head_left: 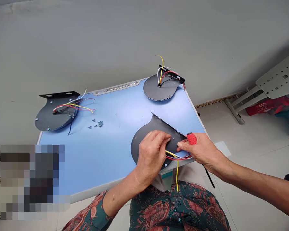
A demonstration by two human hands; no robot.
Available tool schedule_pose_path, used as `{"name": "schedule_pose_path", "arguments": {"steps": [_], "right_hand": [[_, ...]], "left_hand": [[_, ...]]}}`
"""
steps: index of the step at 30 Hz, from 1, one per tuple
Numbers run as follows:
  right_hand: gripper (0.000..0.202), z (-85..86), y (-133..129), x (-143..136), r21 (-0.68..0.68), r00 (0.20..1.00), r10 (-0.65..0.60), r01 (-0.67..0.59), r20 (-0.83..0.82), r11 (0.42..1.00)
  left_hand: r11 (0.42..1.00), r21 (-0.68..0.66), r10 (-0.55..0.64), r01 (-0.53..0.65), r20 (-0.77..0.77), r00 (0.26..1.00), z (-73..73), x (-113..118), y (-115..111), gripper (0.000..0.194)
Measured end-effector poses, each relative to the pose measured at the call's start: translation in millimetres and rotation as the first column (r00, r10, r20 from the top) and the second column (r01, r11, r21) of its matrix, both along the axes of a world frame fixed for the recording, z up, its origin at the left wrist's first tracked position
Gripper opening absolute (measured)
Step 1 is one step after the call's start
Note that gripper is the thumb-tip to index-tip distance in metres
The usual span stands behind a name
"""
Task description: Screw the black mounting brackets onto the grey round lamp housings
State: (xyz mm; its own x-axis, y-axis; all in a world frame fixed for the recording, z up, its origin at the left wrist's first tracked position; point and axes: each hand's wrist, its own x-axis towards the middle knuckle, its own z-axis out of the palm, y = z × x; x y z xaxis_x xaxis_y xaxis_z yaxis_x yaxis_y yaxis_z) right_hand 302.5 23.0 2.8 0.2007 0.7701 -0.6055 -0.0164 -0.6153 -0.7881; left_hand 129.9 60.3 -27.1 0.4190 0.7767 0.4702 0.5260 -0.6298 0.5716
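A dark grey rounded metal plate (144,138) with a bent flange lies at the near right of the blue table. Over it, my left hand (151,154) is closed in a pinch close to a small hole; whatever its fingertips hold is hidden. My right hand (202,149) grips a screwdriver with a red and black handle (192,138), its dark shaft (209,177) pointing down and away from the plate. That hand's thumb and fingertips are by the plate's right edge. Yellow, white and red wires (177,170) run between my hands. One screw (166,165) shows at the plate's near edge.
Two similar plates with wires lie on the blue table (106,160): one (60,112) at the left, another (161,86) at the far right corner. Several loose screws (100,123) form a small group. A wall stands behind; a perforated white stool (279,77) is at the right.
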Motion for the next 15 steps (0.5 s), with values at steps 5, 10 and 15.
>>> {"name": "schedule_pose_path", "arguments": {"steps": [5, 10, 15], "right_hand": [[0.02, 7.0, 0, -9, -0.046, 0.991, -0.132, 0.131, -0.016, 0.99], [0.025, 13.6, 25, -1, -0.13, 0.997, -0.082, 0.08, -0.006, 0.988], [0.031, 13.9, 54, 8, -0.02, 0.997, -0.002, 0.004, 0.077, 1.0]], "left_hand": [[1.0, -0.008, 0.017, -0.017, 0.029, 0.999, 0.3, 2, -2, 0.017], [0.994, -0.09, 0.062, -0.061, 0.012, 0.998, 4.8, 4, 4, 0.018], [0.988, -0.153, 0.042, -0.038, 0.022, 0.999, 8.3, 5, 17, 0.021]]}}
